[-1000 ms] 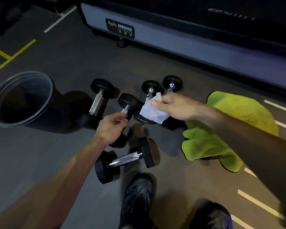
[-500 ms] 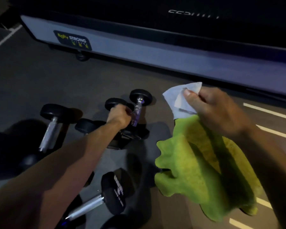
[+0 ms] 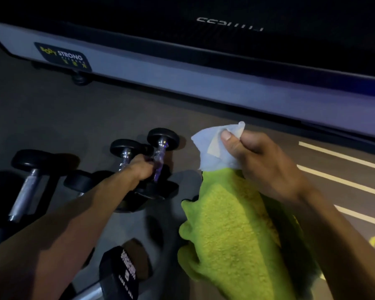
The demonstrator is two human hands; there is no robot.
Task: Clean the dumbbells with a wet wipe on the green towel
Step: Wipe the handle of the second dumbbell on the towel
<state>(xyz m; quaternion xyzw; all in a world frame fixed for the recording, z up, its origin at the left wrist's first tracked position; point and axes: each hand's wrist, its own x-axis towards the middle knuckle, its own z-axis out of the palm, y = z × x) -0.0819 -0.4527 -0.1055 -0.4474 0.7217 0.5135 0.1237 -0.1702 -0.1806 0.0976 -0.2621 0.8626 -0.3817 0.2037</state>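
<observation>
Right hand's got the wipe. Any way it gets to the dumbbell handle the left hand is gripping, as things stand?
Probably yes. The right hand pinches the wipe above the green towel, with only bare floor between it and the dumbbell held by the left hand. The handle's upper part shows.

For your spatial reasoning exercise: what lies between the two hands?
In the head view, only bare grey floor separates the left hand from the right hand.

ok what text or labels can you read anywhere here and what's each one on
"BODY STRONG" on the dark label on the grey machine base; the smaller line under it is too blurred to read.
Pale lettering on the black machine top: upside down, unreadable.
White print on the hex dumbbell head: blurred, unreadable.
</observation>
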